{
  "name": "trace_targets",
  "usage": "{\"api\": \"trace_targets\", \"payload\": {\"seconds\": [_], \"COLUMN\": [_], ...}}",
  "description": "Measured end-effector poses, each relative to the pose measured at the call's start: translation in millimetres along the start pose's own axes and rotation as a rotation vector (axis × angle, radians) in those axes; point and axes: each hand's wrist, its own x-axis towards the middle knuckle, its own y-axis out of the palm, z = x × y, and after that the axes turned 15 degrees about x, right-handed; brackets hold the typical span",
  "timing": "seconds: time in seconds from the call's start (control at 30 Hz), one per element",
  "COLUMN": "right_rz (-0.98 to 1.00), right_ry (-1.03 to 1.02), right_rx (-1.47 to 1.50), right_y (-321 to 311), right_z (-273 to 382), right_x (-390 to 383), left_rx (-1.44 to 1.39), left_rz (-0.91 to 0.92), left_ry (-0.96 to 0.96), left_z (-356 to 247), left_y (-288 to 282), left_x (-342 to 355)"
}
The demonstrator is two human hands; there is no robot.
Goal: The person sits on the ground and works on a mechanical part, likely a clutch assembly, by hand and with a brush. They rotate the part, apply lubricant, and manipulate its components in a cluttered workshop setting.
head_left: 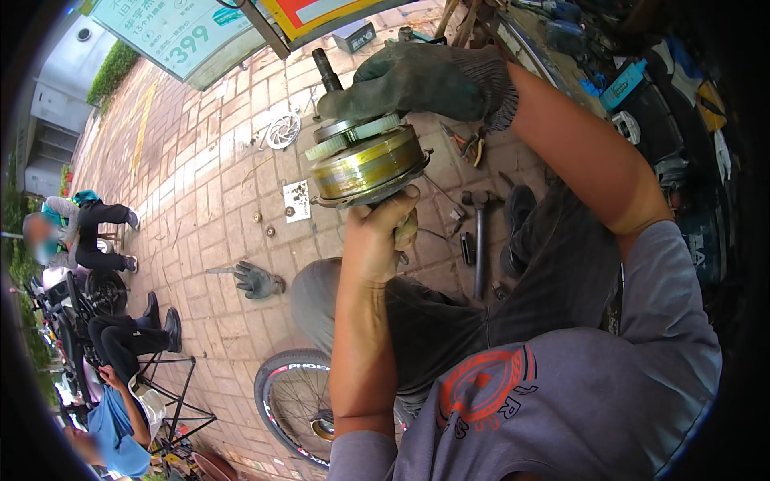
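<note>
A hub motor core [369, 167] with a golden metal drum, pale gears [375, 127] on top and a dark threaded axle [325, 68] hangs tilted in front of me. My bare left hand [391, 218] is closed under the drum and supports it from below. From above, my right hand [417, 84], in a dark work glove with a grey cuff, curls over the gear side by the axle. Its fingertips are partly hidden.
On the brick paving lie a hammer [480, 248], pliers [467, 144], a brake disc [283, 130], an empty glove [257, 280] and a white card [297, 201] with small parts. A bicycle wheel [277, 401] lies by my left knee. Two people sit at the far left.
</note>
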Motion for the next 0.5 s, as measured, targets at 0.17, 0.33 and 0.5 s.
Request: {"api": "trace_targets", "payload": {"seconds": [0.17, 0.33, 0.5], "right_rz": [-0.084, -0.074, -0.013], "right_ry": [-0.085, -0.151, 0.051], "right_rx": [-0.099, 0.123, 0.224], "right_y": [0.1, 6.8, 7.6], "right_z": [-11.1, -9.3, -9.4], "right_x": [-3.3, -2.1, 3.4], "left_rx": [0.011, 0.043, 0.175], "left_rz": [0.018, 0.041, -0.065], "left_ry": [0.015, 0.031, 0.125], "left_z": [-0.3, 3.0, 9.9], "left_y": [-0.9, -1.9, -5.3], "left_x": [-1.8, -1.3, -3.2]}}
